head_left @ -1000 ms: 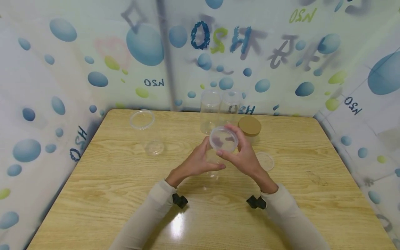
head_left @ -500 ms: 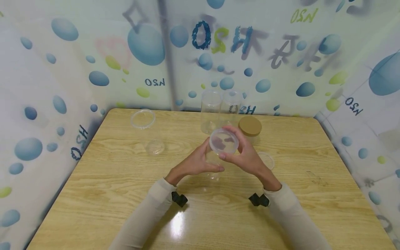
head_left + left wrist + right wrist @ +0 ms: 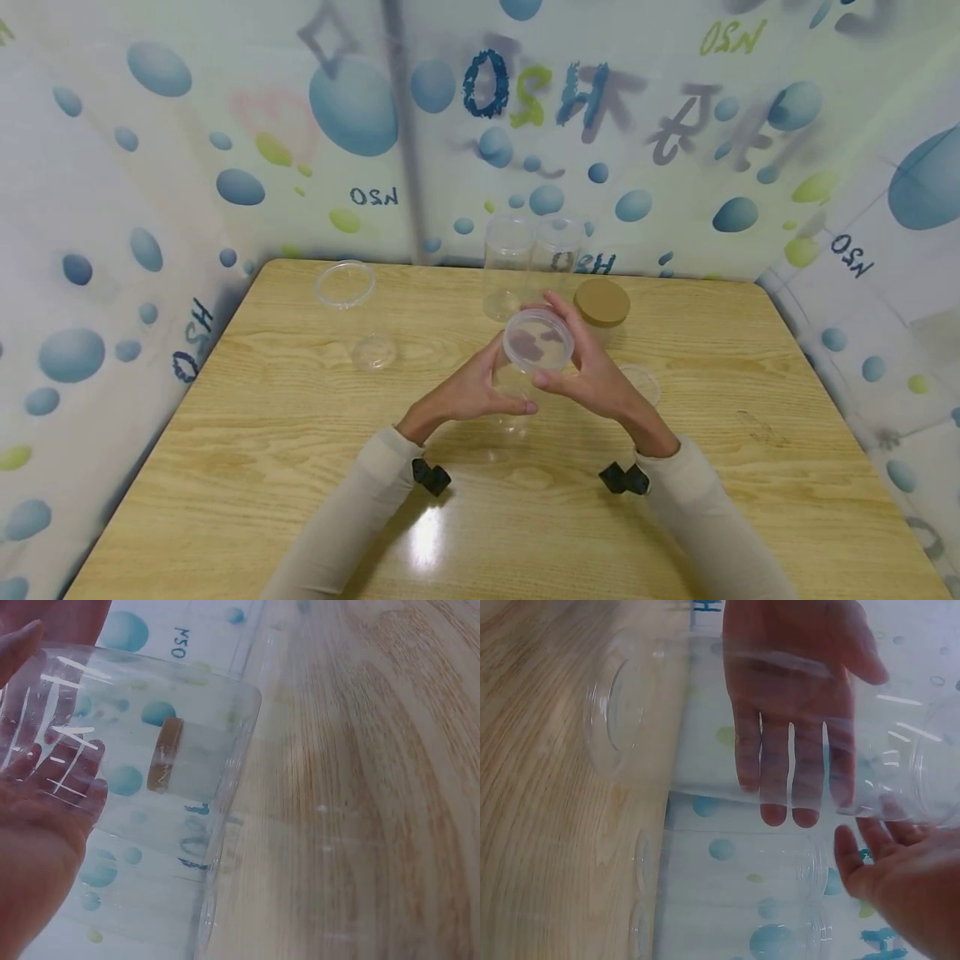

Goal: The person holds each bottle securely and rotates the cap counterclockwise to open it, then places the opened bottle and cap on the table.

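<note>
In the head view a clear plastic jar [image 3: 514,382] with a translucent round lid [image 3: 538,340] on top stands upright between both hands. The left hand [image 3: 474,385] grips its side; in the right wrist view its long fingers lie nearly straight along the far wall, with the thumb on the other side. The right hand [image 3: 596,379] spans the lid, thumb at the near rim and fingers bent behind the far rim, the index finger spread outward. Through the jar wall [image 3: 172,847] the left wrist view shows fingers and the wall beyond.
Two clear jars [image 3: 510,262] stand side by side at the back, next to a jar with a brown lid [image 3: 602,302]. An open clear jar [image 3: 373,353] stands at the left. A clear flat disc [image 3: 643,385] lies on the wooden table [image 3: 300,467] right of the hands.
The right hand has shifted slightly around the lid, its index finger lifting away from the rim and the thumb sliding right. The left hand and jar have barely moved.
</note>
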`<move>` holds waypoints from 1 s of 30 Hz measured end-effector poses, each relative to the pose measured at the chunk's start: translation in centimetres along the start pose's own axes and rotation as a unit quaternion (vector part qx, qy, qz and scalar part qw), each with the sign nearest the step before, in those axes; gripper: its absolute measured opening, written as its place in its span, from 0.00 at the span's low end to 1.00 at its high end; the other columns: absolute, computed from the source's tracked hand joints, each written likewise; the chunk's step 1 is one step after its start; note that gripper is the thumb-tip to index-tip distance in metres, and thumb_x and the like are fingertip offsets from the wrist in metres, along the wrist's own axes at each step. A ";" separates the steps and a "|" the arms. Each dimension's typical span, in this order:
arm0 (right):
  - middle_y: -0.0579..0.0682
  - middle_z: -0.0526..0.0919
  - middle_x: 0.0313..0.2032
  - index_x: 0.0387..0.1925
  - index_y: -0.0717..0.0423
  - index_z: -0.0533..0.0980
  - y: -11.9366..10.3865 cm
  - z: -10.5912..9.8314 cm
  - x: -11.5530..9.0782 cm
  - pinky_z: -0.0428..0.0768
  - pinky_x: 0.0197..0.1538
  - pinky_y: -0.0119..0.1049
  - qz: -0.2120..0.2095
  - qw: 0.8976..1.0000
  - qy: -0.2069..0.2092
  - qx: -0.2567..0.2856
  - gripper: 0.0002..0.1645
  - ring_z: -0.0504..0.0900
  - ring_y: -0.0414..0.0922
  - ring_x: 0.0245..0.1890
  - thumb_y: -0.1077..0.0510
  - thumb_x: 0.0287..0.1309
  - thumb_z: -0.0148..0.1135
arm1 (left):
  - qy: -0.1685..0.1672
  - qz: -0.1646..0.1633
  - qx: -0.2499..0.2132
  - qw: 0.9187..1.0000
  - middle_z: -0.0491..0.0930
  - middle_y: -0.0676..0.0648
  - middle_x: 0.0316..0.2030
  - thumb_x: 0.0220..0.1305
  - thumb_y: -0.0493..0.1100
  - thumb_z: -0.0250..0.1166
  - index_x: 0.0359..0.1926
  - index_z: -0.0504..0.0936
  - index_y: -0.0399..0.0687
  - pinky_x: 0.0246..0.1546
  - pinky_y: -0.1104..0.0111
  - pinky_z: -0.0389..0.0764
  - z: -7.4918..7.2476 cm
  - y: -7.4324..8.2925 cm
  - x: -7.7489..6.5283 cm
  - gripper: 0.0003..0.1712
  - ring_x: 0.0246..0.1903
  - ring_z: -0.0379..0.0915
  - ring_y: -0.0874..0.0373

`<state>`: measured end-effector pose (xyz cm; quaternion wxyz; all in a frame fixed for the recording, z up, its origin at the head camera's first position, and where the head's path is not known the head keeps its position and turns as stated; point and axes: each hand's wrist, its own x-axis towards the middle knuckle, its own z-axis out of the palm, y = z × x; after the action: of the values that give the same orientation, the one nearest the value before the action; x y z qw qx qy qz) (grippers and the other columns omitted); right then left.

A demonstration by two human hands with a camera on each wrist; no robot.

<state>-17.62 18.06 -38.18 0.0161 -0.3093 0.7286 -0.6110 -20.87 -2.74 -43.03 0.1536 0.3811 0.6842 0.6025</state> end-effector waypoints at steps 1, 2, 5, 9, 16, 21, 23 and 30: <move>0.59 0.60 0.72 0.78 0.52 0.43 0.0 0.1 0.0 0.56 0.69 0.63 -0.003 1.000 0.002 0.002 0.58 0.60 0.55 0.70 0.41 0.60 0.67 | 0.005 -0.003 0.002 1.000 0.58 0.55 0.73 0.53 0.35 0.76 0.78 0.45 0.67 0.72 0.48 0.54 0.0 0.0 0.0 0.62 0.73 0.52 0.57; 0.59 0.59 0.73 0.78 0.51 0.42 0.0 0.1 0.0 0.54 0.69 0.63 -0.005 1.000 0.008 -0.001 0.58 0.59 0.55 0.71 0.38 0.60 0.66 | 0.010 -0.009 0.006 1.000 0.59 0.55 0.73 0.52 0.36 0.76 0.77 0.47 0.67 0.72 0.47 0.55 0.1 0.0 -0.1 0.62 0.73 0.53 0.57; 0.59 0.57 0.73 0.77 0.54 0.44 0.0 0.3 -0.1 0.53 0.68 0.63 -0.012 0.998 0.046 -0.036 0.59 0.56 0.55 0.72 0.31 0.60 0.61 | 0.038 -0.025 0.025 0.999 0.61 0.55 0.71 0.51 0.38 0.78 0.75 0.53 0.64 0.71 0.46 0.57 0.4 -0.1 -0.1 0.57 0.73 0.54 0.56; 0.58 0.63 0.69 0.74 0.57 0.54 -0.3 0.7 -0.2 0.65 0.62 0.59 -0.011 0.983 0.123 -0.134 0.53 0.61 0.54 0.68 0.31 0.60 0.61 | 0.090 -0.041 0.069 0.993 0.65 0.53 0.69 0.51 0.43 0.78 0.72 0.57 0.59 0.69 0.45 0.61 0.9 -0.3 0.0 0.53 0.71 0.58 0.55; 0.60 0.71 0.57 0.67 0.61 0.64 -1.1 1.5 -0.2 0.75 0.45 0.50 -0.001 0.933 0.192 -0.304 0.49 0.71 0.54 0.51 0.43 0.52 0.74 | 0.165 -0.011 0.162 0.973 0.69 0.46 0.67 0.51 0.45 0.79 0.72 0.58 0.49 0.66 0.44 0.64 1.6 -0.5 0.4 0.53 0.68 0.63 0.51; 0.61 0.73 0.54 0.63 0.65 0.69 -1.5 1.8 0.0 0.74 0.44 0.50 0.002 0.916 0.205 -0.344 0.48 0.72 0.54 0.48 0.45 0.46 0.77 | 0.173 0.006 0.200 0.964 0.70 0.45 0.65 0.51 0.44 0.79 0.71 0.59 0.45 0.66 0.49 0.67 1.8 -0.2 0.6 0.51 0.66 0.65 0.51; 0.60 0.74 0.52 0.62 0.66 0.70 -1.6 1.9 0.1 0.74 0.43 0.50 0.007 0.913 0.205 -0.352 0.48 0.73 0.54 0.48 0.45 0.46 0.78 | 0.170 0.004 0.202 0.964 0.69 0.45 0.65 0.51 0.44 0.79 0.71 0.59 0.45 0.66 0.50 0.67 1.8 -0.1 0.5 0.52 0.66 0.65 0.51; 0.62 0.73 0.51 0.65 0.64 0.69 -2.1 1.6 0.1 0.77 0.40 0.49 0.023 0.912 0.171 -0.372 0.50 0.73 0.55 0.44 0.44 0.46 0.78 | 0.160 0.002 0.200 0.967 0.68 0.43 0.66 0.52 0.44 0.78 0.72 0.57 0.45 0.65 0.45 0.67 1.5 -0.4 0.3 0.52 0.66 0.65 0.49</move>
<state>-16.15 16.47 -36.67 -0.2103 -0.1668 0.9017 -0.3388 -20.16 -1.43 -43.64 -0.0381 0.3037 0.8058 0.5070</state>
